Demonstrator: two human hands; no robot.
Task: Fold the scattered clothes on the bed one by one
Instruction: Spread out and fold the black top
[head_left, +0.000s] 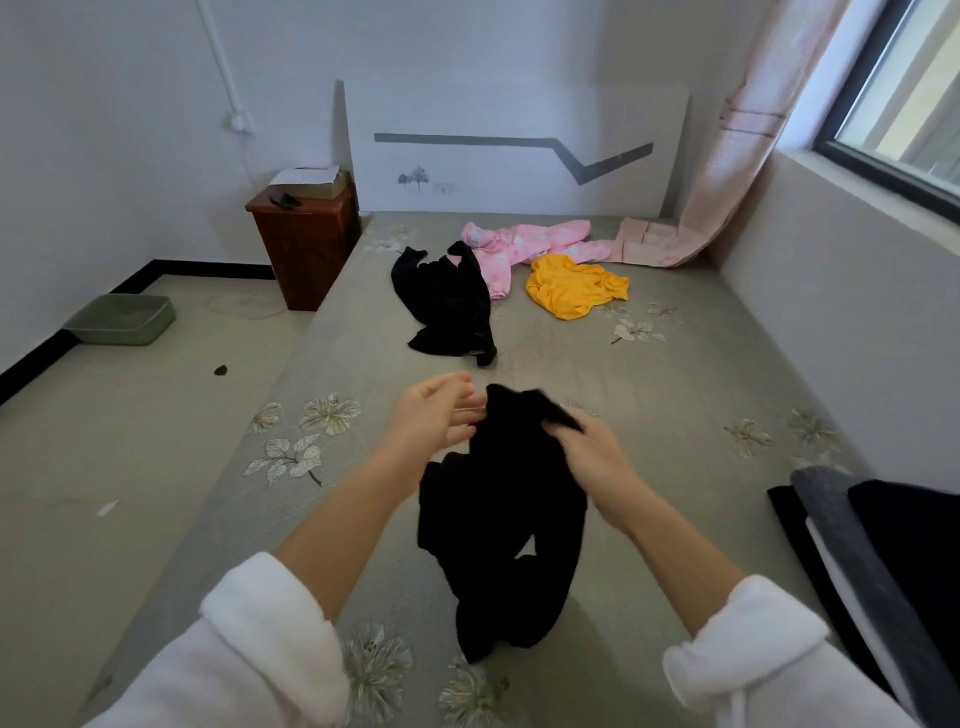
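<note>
Garment hangs from my right hand, left hand just beside its top edge

My right hand (592, 457) pinches the black garment (504, 519) at its upper right corner, with the fingers curled round a bunch of cloth. From that grip the cloth drops lengthwise toward me. Its long axis runs from the raised top edge, away from me, down to the lower end, which seems to rest on the bed (701, 374) between my forearms.

My left hand (436, 421) holds nothing. Its fingers (467, 402) are loosely spread and point right, toward the garment's upper left edge. That edge lies just beside the fingertips, close to touching, though I cannot tell if there is contact. So the left hand is the free one, and it is nearer the loose corner. I judge the next move to be a short reach to the right to pinch that corner, so that the top edge can be stretched between my 2 hands.

3 more pieces lie well apart from me near the far end of the bed: another black piece (447, 306), a pink one (519, 249) and a yellow one (574, 286). A dark pile (893, 545) sits at the right edge of the head view.
</note>
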